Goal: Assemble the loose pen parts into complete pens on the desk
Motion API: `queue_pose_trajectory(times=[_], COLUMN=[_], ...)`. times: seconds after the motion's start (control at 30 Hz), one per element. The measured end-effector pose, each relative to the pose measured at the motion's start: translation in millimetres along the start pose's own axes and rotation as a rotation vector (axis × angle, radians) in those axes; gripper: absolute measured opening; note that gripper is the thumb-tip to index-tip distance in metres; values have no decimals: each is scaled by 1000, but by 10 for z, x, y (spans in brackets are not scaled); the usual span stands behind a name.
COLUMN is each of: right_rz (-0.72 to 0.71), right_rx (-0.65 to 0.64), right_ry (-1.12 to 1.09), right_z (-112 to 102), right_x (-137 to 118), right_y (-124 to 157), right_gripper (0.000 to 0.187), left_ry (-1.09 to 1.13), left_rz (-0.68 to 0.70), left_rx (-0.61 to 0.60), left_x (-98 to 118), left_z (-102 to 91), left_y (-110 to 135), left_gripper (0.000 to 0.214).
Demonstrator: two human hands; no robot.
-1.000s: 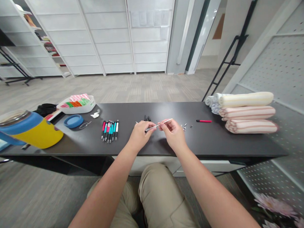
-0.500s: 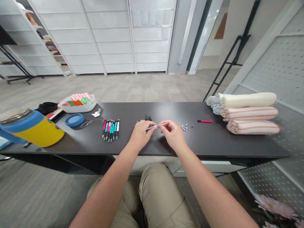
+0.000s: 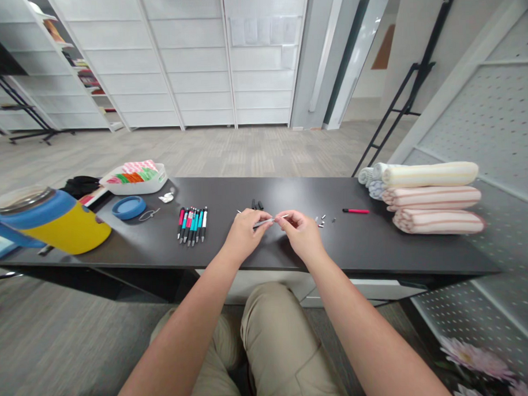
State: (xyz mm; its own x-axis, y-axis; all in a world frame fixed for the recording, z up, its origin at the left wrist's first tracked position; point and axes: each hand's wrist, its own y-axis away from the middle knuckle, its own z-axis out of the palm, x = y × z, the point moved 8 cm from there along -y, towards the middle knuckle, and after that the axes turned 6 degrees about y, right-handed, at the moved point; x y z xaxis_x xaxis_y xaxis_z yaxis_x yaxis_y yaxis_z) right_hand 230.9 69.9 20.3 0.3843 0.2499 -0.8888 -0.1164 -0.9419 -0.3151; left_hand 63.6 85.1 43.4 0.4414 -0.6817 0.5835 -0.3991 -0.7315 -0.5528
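My left hand (image 3: 244,233), fingers curled, pinches a slim pen refill (image 3: 264,223) just above the dark tabletop (image 3: 378,246). My right hand (image 3: 302,234), nearly closed, pinches its thin far end. Small pen parts (image 3: 321,221) lie to the right; a row of teal and pink pens (image 3: 191,226) lies to the left.

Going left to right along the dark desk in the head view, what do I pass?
Yellow-and-blue tumbler, round blue disc, row of pens, left hand, right hand, small metal parts, red pen part, rolled striped towels.
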Motion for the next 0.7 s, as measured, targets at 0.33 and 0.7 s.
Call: queue_pose_trajectory(times=[0.33, 0.7], right_rz=[-27, 1], right_rx=[-10, 0], right_ry=[13, -22], right_z=[9, 62], right_x=[2, 111], right_y=[-7, -61], right_gripper=[27, 45], left_ry=[-8, 151], left_rz=[-5, -168], left_rx=[-19, 154], left_x=[7, -106], left_z=[10, -168], left_y=[-2, 26], left_gripper=[13, 19])
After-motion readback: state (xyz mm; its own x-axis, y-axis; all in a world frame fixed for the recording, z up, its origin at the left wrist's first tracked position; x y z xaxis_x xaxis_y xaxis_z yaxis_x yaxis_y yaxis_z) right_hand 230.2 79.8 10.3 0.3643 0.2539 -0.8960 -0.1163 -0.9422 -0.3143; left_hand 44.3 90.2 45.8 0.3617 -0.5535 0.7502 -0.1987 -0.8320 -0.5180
